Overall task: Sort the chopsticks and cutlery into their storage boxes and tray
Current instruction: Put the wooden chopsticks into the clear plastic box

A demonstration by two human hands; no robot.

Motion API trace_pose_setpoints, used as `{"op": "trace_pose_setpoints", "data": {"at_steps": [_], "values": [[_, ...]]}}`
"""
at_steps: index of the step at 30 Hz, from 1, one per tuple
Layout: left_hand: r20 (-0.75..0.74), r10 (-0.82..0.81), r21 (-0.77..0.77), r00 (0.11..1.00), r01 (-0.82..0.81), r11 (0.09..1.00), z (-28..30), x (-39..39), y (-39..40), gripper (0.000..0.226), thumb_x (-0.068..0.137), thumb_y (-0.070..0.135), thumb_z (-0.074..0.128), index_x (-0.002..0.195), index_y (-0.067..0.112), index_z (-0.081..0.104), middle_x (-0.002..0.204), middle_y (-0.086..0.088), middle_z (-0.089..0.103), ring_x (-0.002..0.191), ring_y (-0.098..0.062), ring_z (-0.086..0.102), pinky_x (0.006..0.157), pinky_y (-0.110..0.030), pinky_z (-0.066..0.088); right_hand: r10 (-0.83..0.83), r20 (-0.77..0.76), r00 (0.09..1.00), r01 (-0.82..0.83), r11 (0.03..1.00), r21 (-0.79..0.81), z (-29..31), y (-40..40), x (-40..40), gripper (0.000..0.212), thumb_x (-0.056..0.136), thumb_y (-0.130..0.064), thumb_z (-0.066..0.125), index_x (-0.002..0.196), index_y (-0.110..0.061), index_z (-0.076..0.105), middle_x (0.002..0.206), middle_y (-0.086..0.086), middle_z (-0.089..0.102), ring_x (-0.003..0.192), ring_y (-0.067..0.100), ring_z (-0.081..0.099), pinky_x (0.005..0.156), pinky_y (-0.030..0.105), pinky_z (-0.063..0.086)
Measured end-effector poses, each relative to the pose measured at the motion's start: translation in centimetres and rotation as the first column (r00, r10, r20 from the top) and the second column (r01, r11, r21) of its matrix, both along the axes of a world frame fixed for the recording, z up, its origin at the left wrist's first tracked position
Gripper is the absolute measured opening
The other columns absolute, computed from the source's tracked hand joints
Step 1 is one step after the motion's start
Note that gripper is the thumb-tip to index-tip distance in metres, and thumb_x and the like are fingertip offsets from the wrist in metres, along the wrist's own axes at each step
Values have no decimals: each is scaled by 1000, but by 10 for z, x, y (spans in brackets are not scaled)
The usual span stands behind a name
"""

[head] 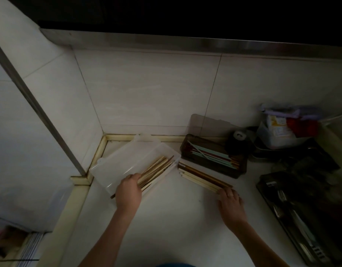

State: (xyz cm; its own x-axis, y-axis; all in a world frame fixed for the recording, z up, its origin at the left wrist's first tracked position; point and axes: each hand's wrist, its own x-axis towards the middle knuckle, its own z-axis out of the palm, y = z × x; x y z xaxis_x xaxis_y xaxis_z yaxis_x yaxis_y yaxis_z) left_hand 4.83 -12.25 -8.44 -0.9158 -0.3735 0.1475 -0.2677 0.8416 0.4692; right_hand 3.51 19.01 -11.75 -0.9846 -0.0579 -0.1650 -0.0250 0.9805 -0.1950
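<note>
Pressing near ends of wooden chopsticks (156,170) into clear box (116,166) at far left, left hand (128,191) curls over bundle, likely squaring it; right hand (230,199) pinches near end of loose chopsticks (201,178) on tabletop (176,218), probably next load; dark box (214,157) far right holds pastel sticks; cutlery tray (293,218) right.

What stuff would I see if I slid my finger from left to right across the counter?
Clear box with wooden chopsticks under the left hand → loose chopsticks on the counter, touched by the right hand → dark box of coloured chopsticks → dark cutlery tray.
</note>
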Motion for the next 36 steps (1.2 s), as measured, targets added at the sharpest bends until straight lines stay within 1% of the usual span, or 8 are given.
{"op": "trace_pose_setpoints", "data": {"at_steps": [4, 7, 13, 23, 27, 30, 33, 36], "values": [[29, 45, 85, 999, -47, 995, -4, -6, -4, 31, 85, -2, 52, 108, 12, 68, 101, -11, 69, 93, -30, 65, 78, -37, 50, -6, 50, 999, 7, 1000, -28, 1, 2, -1, 41, 100, -28, 32, 141, -21, 32, 152, 3, 26, 143, 24, 16, 118, 42, 14], [-5, 20, 133, 1000, -19, 991, -7, -10, -7, 29, 85, -1, 54, 105, 12, 69, 101, -10, 71, 93, -28, 65, 80, -34, 50, -57, 34, 998, 60, 995, -85, 3, 1, -3, 40, 99, -26, 37, 138, -21, 33, 151, 5, 29, 141, 24, 23, 117, 42, 19], [-26, -67, 316, 997, 72, 946, -17, -16, -11, 33, 83, -12, 49, 105, 3, 68, 103, -14, 70, 98, -25, 65, 88, -25, 44, -59, 85, 995, 64, 996, -55, 4, 0, -8, 39, 98, -26, 39, 137, -20, 34, 148, 6, 34, 137, 24, 30, 115, 44, 25], [-106, -75, 183, 991, 94, 979, -11, -8, -6, 30, 87, -2, 51, 110, 8, 66, 105, -10, 69, 97, -26, 65, 87, -35, 51, -93, 157, 983, 95, 995, -5, 1, -7, -2, 43, 99, -27, 36, 140, -15, 29, 152, 12, 25, 139, 28, 26, 112, 46, 29], [38, -144, 233, 989, 131, 964, -16, -14, -7, 28, 88, 2, 50, 108, 10, 68, 107, -9, 70, 99, -25, 65, 91, -32, 49, -129, 109, 986, 132, 991, -20, 1, -8, 0, 41, 99, -25, 33, 139, -16, 31, 150, 9, 31, 138, 25, 31, 113, 45, 26], [94, -150, 288, 984, 117, 950, -19, -16, -11, 29, 87, 4, 50, 108, 12, 69, 105, -8, 71, 98, -23, 65, 91, -33, 49, -181, 54, 982, 188, 963, -194, 7, -5, 2, 28, 100, -27, 28, 125, -20, 39, 135, 10, 47, 123, 25, 46, 109, 45, 34], [82, -183, 402, 980, 136, 906, -18, -17, -12, 32, 86, -4, 51, 110, 9, 68, 105, -9, 69, 98, -19, 63, 90, -23, 45, -94, -105, 990, 65, 966, -251, 14, -9, 2, 22, 99, -35, 23, 94, -28, 43, 102, 6, 59, 87, 17, 55, 83, 40, 50], [81, -245, 464, 966, 181, 867, -19, -23, -17, 38, 79, -14, 55, 111, 4, 65, 112, -13, 64, 104, -20, 61, 91, -21, 42, -108, -128, 986, 62, 944, -324, 19, -19, -3, 14, 100, -30, 29, 95, -28, 42, 97, 2, 57, 80, 12, 53, 70, 30, 47]]}}
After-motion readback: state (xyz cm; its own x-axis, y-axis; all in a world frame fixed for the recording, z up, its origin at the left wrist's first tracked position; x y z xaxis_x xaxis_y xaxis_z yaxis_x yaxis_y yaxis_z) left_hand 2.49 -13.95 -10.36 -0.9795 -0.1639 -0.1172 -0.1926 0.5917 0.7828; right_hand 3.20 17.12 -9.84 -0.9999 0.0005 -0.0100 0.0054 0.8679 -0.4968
